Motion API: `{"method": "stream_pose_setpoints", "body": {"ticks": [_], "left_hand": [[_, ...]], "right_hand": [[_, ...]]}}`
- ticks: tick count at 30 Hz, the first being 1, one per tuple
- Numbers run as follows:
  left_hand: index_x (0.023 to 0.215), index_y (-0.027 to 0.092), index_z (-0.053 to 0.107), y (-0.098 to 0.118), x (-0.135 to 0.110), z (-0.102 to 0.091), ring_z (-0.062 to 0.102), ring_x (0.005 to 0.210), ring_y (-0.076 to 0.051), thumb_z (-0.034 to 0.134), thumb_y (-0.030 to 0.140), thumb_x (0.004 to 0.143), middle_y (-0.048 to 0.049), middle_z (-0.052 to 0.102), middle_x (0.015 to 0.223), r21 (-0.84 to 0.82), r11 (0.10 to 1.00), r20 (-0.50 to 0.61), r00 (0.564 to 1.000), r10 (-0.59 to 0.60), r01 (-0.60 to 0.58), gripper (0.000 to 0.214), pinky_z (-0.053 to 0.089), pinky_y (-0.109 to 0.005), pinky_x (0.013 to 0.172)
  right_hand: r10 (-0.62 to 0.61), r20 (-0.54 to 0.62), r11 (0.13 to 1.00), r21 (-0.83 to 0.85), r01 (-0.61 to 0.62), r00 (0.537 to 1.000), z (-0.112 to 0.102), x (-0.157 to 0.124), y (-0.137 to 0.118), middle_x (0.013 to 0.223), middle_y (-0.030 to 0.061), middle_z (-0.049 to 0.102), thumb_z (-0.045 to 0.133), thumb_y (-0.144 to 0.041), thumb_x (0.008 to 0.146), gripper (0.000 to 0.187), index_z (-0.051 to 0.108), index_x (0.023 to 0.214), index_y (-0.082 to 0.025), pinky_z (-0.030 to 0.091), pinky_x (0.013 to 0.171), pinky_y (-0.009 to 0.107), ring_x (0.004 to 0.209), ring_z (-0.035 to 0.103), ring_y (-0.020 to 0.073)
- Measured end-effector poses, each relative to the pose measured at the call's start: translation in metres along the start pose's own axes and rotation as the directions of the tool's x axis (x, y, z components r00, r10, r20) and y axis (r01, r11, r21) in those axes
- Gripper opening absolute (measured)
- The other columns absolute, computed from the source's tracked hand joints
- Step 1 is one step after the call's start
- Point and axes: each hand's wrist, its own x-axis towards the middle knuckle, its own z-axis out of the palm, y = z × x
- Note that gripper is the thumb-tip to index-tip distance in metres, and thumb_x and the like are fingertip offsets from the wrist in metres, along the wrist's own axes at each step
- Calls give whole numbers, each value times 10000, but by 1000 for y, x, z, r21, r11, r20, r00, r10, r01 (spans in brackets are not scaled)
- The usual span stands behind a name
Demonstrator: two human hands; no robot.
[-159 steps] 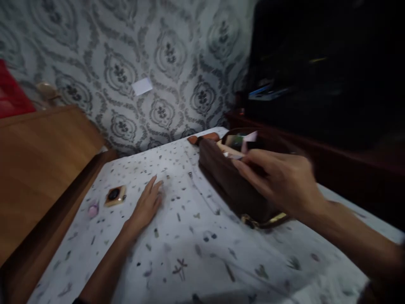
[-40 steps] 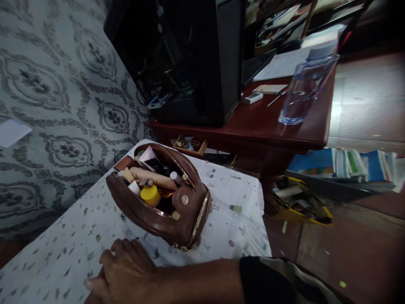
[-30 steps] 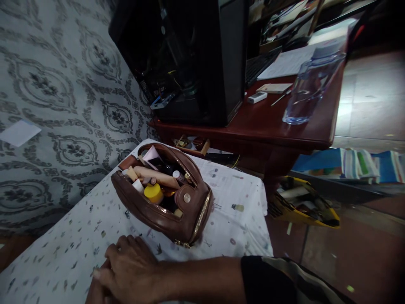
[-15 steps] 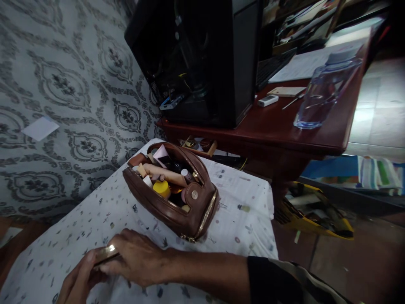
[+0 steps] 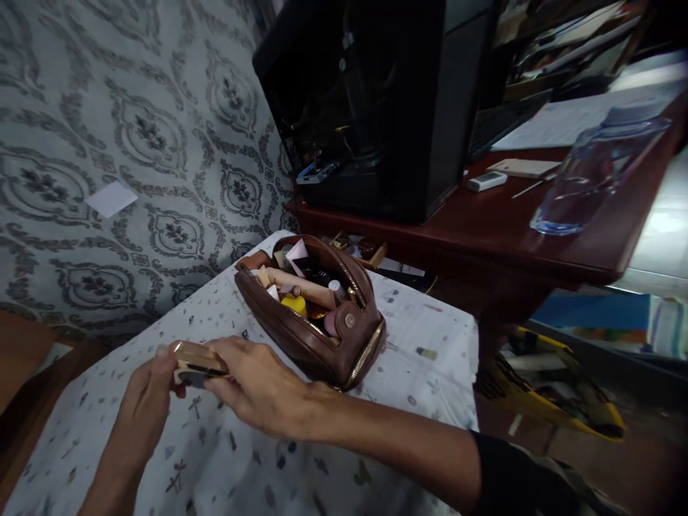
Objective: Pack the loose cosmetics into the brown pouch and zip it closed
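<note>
A shiny gold compact case (image 5: 198,360) is held in the air over the patterned cloth. My left hand (image 5: 144,398) pinches its left end between thumb and fingers. At its other end, my right hand (image 5: 263,387) grips with fingers and thumb, hiding part of it. Just beyond my right hand lies a brown makeup bag (image 5: 293,335), its zipper wide open. Inside the bag are a yellow-capped container (image 5: 294,306), a beige tube (image 5: 306,288), a pink tube and several other cosmetics, partly hidden by the bag's walls.
A white patterned cloth (image 5: 424,387) covers the table. Behind stands a dark red desk (image 5: 505,251) with a black computer case (image 5: 370,122), a clear bottle (image 5: 596,179) and a small white device (image 5: 487,180). A yellow-edged bag (image 5: 570,419) sits on the floor at right.
Both hands have risen with the gold case, moving up and slightly right in view. The whole scene has also shifted right as the camera turned left.
</note>
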Motion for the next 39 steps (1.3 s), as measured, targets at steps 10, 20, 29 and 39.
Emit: {"method": "stream_pose_setpoints", "body": {"ticks": [10, 20, 29, 39], "left_hand": [[879, 152, 669, 54, -4, 15, 618, 780, -191, 348, 668, 999, -49, 698, 845, -135, 975, 117, 975, 190, -174, 619, 510, -273, 723], [1147, 200, 603, 50, -14, 17, 620, 828, -164, 515, 631, 966, -31, 682, 986, -274, 951, 110, 978, 178, -142, 476, 510, -242, 697], [1327, 260, 493, 45, -35, 20, 636, 981, -180, 672, 608, 877, -23, 632, 1067, -438, 899, 176, 983, 55, 28, 596, 556, -265, 807], [1207, 232, 563, 61, -29, 19, 628, 795, -140, 638, 624, 907, -15, 671, 982, -469, 874, 97, 976, 193, -126, 500, 525, -230, 658]], "right_hand": [[117, -211, 972, 227, -68, 971, -10, -4, 2, 754, -44, 529, 602, -220, 915, 75, 535, 898, -192, 412, 629, 236, 677, 520, 119], [67, -298, 966, 258, 13, 952, -2, -13, -3, 886, 12, 648, 583, -288, 939, 146, 594, 1054, -198, 513, 679, 279, 783, 624, 171], [-58, -353, 993, 74, 89, 934, 15, -27, -1, 1094, 68, 689, 530, -225, 986, 219, 559, 1202, -203, 521, 834, 306, 945, 650, 185], [-153, -291, 987, -82, 135, 945, -17, -29, -32, 962, 44, 675, 545, -223, 987, 182, 571, 1162, -177, 507, 767, 297, 813, 613, 168]]}}
